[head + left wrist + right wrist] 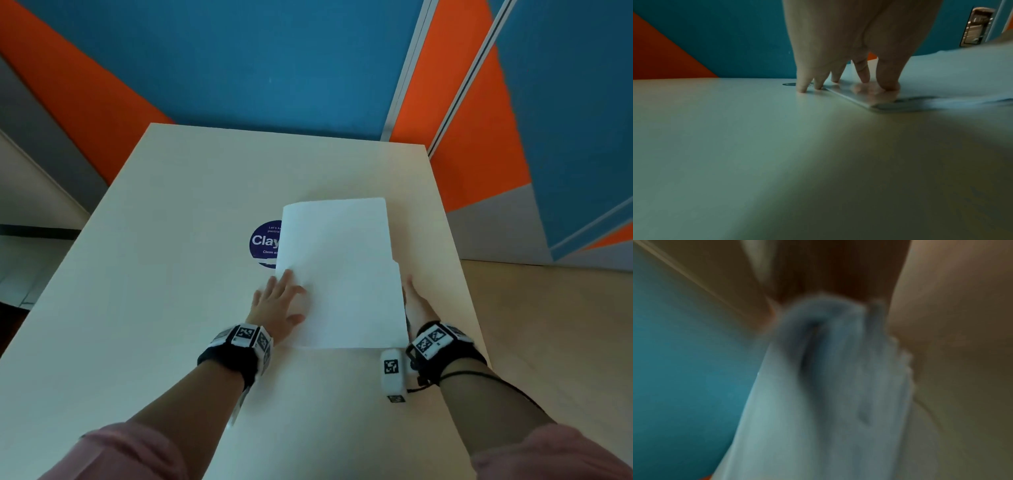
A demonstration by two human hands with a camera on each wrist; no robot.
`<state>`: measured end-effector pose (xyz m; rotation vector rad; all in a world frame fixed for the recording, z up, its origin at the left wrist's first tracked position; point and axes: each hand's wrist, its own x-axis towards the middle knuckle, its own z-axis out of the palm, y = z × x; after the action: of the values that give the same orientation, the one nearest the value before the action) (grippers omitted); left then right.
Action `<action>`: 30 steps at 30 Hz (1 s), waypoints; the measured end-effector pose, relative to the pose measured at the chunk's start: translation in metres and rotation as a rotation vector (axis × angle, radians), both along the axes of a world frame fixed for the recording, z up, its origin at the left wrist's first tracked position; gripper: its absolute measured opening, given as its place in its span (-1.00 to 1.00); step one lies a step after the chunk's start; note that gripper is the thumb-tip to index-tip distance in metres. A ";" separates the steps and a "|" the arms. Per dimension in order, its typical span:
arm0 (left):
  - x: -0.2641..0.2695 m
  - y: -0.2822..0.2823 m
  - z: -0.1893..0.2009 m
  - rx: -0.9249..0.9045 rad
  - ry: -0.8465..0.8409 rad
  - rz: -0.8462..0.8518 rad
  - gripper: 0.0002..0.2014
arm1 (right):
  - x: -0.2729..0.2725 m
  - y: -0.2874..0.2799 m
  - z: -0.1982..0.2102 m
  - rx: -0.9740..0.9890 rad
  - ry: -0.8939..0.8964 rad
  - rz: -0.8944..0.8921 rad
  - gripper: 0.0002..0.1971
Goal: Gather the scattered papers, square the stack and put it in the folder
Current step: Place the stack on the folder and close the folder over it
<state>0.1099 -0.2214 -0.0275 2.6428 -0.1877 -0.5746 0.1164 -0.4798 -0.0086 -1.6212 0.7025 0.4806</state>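
A white folder [339, 274] with a tab notch on its right edge lies on the pale table [164, 240], right of centre. My left hand [282, 298] lies flat, fingers spread, pressing its near left edge; in the left wrist view the fingertips [888, 84] press on the folder's corner [859, 99]. My right hand [416, 305] is at the right edge, mostly hidden behind it. The blurred right wrist view shows layered white edges [818, 402] held in that hand. The right side of the folder [951, 73] rises off the table.
A round dark-blue sticker [264, 241] on the table is partly covered by the folder. A small white block with a black marker [392, 373] lies near my right wrist. The table's right edge [455, 260] drops to the floor; blue and orange walls stand behind.
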 end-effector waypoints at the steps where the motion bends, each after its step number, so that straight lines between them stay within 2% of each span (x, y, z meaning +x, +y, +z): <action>1: -0.001 0.000 -0.001 0.018 0.005 0.003 -0.55 | 0.001 0.000 0.003 0.052 0.020 -0.042 -0.47; 2: -0.002 0.000 -0.002 0.025 0.015 0.015 -0.55 | 0.000 0.000 0.005 0.059 0.033 -0.052 -0.51; 4: -0.003 -0.003 -0.001 0.023 0.018 0.044 -0.54 | 0.003 0.003 0.002 -0.116 -0.073 0.006 -0.57; 6: -0.002 -0.005 0.001 0.025 -0.008 0.096 -0.51 | 0.008 0.009 -0.004 -0.289 -0.173 0.132 -0.53; 8: -0.001 -0.010 0.003 0.001 -0.018 0.175 -0.48 | 0.012 0.013 -0.011 -0.378 -0.170 0.198 -0.52; 12: 0.006 -0.012 0.009 -0.148 0.030 0.319 -0.46 | 0.022 0.017 -0.007 -0.381 -0.092 0.183 -0.55; 15: 0.012 -0.006 0.011 -0.255 0.047 0.424 -0.28 | 0.034 0.017 0.004 -0.417 -0.040 0.224 -0.49; 18: 0.018 -0.006 0.010 -0.267 0.089 0.498 -0.12 | 0.044 0.022 0.011 -0.487 -0.027 0.312 -0.45; 21: 0.028 -0.007 0.009 -0.296 0.134 0.588 -0.17 | 0.047 0.028 0.014 -0.498 -0.021 0.327 -0.46; 24: 0.038 -0.003 0.010 -0.396 0.157 0.645 -0.41 | 0.046 0.030 0.015 -0.463 -0.048 0.320 -0.47; 30: 0.037 0.006 -0.003 -0.678 0.300 0.630 -0.21 | 0.049 0.017 0.014 -0.331 -0.079 0.333 -0.46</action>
<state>0.1471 -0.2150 -0.0306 1.7897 0.4499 -0.5482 0.1650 -0.4629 0.0050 -2.0734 0.4691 0.5556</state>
